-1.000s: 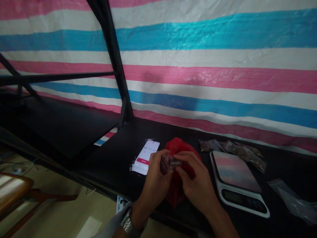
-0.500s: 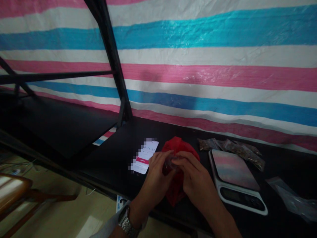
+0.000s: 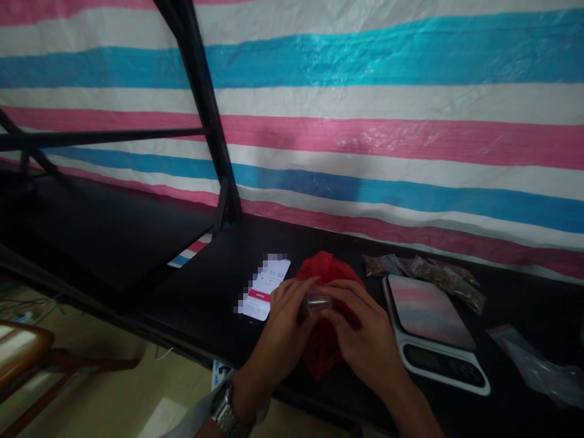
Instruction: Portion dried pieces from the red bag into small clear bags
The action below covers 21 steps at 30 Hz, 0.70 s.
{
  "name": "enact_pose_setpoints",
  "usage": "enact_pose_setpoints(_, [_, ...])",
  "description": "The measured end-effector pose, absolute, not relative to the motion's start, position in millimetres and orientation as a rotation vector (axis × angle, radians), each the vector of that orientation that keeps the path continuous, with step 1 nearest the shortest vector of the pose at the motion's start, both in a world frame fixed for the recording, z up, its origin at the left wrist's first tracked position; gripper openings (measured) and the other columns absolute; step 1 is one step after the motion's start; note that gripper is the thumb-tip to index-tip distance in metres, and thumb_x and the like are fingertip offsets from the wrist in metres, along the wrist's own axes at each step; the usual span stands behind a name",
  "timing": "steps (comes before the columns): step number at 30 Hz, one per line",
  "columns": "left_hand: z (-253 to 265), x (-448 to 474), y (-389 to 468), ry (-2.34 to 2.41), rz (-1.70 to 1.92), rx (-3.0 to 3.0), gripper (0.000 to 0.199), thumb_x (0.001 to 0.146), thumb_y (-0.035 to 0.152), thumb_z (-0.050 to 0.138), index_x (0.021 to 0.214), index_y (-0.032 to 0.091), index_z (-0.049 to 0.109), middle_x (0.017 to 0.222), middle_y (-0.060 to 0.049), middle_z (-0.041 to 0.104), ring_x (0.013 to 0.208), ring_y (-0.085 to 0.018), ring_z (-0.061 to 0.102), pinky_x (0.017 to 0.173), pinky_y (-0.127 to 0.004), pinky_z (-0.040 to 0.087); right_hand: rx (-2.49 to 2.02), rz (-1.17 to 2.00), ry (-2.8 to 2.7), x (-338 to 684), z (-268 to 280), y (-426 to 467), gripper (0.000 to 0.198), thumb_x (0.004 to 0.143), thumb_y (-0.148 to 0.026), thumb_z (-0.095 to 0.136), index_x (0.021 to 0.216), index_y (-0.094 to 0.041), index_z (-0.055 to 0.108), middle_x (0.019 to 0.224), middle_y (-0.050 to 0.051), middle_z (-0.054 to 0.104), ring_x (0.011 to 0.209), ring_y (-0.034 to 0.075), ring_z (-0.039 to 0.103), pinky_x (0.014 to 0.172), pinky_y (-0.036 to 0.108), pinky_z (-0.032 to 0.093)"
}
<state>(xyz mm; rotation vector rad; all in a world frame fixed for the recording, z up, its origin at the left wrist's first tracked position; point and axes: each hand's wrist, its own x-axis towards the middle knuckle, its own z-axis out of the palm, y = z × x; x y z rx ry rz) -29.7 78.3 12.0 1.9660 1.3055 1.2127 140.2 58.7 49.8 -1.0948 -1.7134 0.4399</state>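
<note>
My left hand (image 3: 286,313) and my right hand (image 3: 360,325) meet above a red plastic bag (image 3: 322,359) on the black table. Between them is a small clear plastic bag (image 3: 318,300), gripped from both sides by fingers and thumbs. Its lower part is hidden by my hands, and I cannot make out whether anything is inside. Just left of my left hand lies a phone (image 3: 267,289) with a running timer on its screen. A white digital scale (image 3: 433,313) sits to the right of my right hand, its plate bare.
Behind the scale lie several small clear bags of brown dried bits (image 3: 449,280). Flat clear zip bags (image 3: 538,368) rest at the right. A black metal post (image 3: 207,109) rises at the back left, and a wooden chair (image 3: 27,353) stands below left.
My fingers have shifted on the clear bag, and more of it shows between them. The phone's timer has advanced by a second. The view has shifted slightly.
</note>
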Motion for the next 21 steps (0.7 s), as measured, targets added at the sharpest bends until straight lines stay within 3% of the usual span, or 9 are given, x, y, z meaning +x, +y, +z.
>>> enact_pose_setpoints(5, [18.6, -31.7, 77.6, 1.438, 1.358, 1.834, 0.032, 0.099, 0.03, 0.062, 0.13, 0.027, 0.068, 0.125, -0.009, 0.072, 0.122, -0.03, 0.062, 0.109, -0.052, 0.047, -1.186, 0.317, -1.628, 147.2, 48.1, 63.2, 0.021, 0.096, -0.019, 0.067, 0.114, -0.027, 0.075, 0.112, 0.006, 0.076, 0.105, 0.023, 0.073, 0.097, 0.039, 0.059])
enact_pose_setpoints(11, [33.0, -27.4, 67.0, 1.602, 1.383, 1.56, 0.035, 0.102, 0.046, 0.054, 0.127, 0.023, 0.064, 0.118, -0.011, 0.072, 0.109, -0.03, 0.07, 0.099, -0.051, 0.055, -1.395, 0.157, -1.924, 155.0, 36.8, 67.2, 0.033, 0.09, -0.002, 0.061, 0.11, -0.024, 0.078, 0.116, 0.009, 0.076, 0.108, 0.031, 0.068, 0.097, 0.051, 0.054])
enact_pose_setpoints(16, [26.9, -10.5, 56.2, 1.657, 1.189, 1.692, 0.048, 0.093, 0.036, 0.066, 0.138, 0.022, 0.057, 0.13, -0.013, 0.067, 0.123, -0.034, 0.067, 0.103, -0.053, 0.055, -1.329, 0.297, -1.949, 145.5, 30.7, 68.2, 0.045, 0.087, 0.004, 0.052, 0.114, -0.022, 0.076, 0.123, 0.009, 0.074, 0.113, 0.026, 0.069, 0.104, 0.046, 0.054])
enact_pose_setpoints(21, [15.1, -9.4, 61.4, 1.473, 1.157, 1.68, 0.053, 0.091, 0.018, 0.064, 0.143, 0.023, 0.055, 0.141, -0.013, 0.062, 0.13, -0.029, 0.065, 0.11, -0.048, 0.053, -1.322, 0.443, -1.944, 143.4, 27.3, 70.6, 0.045, 0.09, 0.001, 0.049, 0.119, -0.022, 0.074, 0.122, 0.008, 0.073, 0.112, 0.023, 0.071, 0.102, 0.039, 0.056])
